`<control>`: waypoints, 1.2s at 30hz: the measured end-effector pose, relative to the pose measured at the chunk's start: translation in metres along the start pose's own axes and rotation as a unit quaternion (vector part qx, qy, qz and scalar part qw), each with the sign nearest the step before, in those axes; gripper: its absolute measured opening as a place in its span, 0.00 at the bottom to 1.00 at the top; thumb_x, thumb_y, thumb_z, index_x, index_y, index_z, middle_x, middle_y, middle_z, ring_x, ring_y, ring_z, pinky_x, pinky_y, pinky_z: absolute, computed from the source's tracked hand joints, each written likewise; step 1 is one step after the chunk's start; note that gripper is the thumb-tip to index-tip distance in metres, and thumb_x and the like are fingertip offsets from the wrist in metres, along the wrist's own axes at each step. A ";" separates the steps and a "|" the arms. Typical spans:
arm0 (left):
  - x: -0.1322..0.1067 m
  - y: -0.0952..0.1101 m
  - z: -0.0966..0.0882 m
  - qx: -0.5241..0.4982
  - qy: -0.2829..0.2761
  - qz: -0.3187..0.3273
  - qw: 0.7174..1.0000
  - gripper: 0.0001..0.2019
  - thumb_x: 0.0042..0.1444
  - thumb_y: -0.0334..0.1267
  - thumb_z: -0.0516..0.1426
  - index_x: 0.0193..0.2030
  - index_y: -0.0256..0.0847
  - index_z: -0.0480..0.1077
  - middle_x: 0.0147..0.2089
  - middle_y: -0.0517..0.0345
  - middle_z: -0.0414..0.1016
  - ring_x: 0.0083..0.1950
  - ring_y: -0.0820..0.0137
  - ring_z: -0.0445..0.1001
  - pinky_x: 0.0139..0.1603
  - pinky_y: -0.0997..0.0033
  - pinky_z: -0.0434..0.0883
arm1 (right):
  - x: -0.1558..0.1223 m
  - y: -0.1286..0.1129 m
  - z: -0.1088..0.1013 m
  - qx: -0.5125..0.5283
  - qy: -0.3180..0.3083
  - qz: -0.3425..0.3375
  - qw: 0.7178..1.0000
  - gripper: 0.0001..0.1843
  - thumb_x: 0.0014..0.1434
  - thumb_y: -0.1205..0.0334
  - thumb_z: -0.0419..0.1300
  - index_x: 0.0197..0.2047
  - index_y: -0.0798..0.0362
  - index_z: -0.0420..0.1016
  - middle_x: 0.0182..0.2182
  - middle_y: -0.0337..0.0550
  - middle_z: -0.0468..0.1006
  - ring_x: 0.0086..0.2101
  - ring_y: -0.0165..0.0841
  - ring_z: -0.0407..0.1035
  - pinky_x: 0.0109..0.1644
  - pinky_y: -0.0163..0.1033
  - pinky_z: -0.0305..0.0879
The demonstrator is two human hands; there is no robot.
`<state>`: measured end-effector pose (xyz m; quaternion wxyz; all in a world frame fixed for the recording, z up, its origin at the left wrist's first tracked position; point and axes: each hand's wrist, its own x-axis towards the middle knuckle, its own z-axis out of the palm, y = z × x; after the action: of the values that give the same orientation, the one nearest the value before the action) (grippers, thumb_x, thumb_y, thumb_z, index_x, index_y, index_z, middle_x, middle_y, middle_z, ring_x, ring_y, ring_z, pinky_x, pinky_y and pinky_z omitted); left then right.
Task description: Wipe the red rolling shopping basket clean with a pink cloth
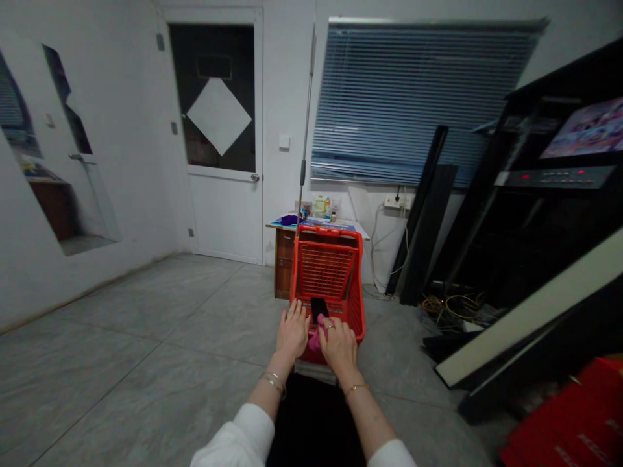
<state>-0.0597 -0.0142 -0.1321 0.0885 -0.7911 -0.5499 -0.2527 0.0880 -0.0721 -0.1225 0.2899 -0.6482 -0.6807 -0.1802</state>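
Note:
A red plastic shopping basket on wheels (327, 269) stands on the grey tiled floor straight ahead of me. My left hand (293, 332) rests on its near rim, fingers curled over the edge. My right hand (337, 344) grips the near rim beside it, and a pink cloth-like thing (316, 338) shows between the two hands. A dark phone (319, 307) lies inside the basket just beyond my fingers. Both wrists wear thin bracelets, and white sleeves cover my forearms.
A small wooden desk (285, 259) with bottles and clutter stands behind the basket under a blue window blind (413, 104). A white door (224, 194) is at back left. Black panels, cables and a black console (549, 194) crowd the right; red boxes (574, 421) lie lower right.

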 end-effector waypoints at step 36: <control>0.026 0.001 0.012 -0.006 0.007 0.025 1.000 0.21 0.67 0.35 0.43 0.61 0.42 0.70 0.68 0.51 0.65 0.74 0.58 0.51 0.70 0.44 0.56 | 0.011 0.036 0.036 0.024 0.095 -0.043 0.994 0.16 0.68 0.60 0.53 0.55 0.45 0.75 0.51 0.45 0.77 0.46 0.34 0.67 0.51 0.39 0.60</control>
<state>-0.0480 0.0119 -0.1293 0.0939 -0.8031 -0.5280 -0.2596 0.1182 -0.0380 -0.1481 0.3601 -0.5915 -0.6815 -0.2368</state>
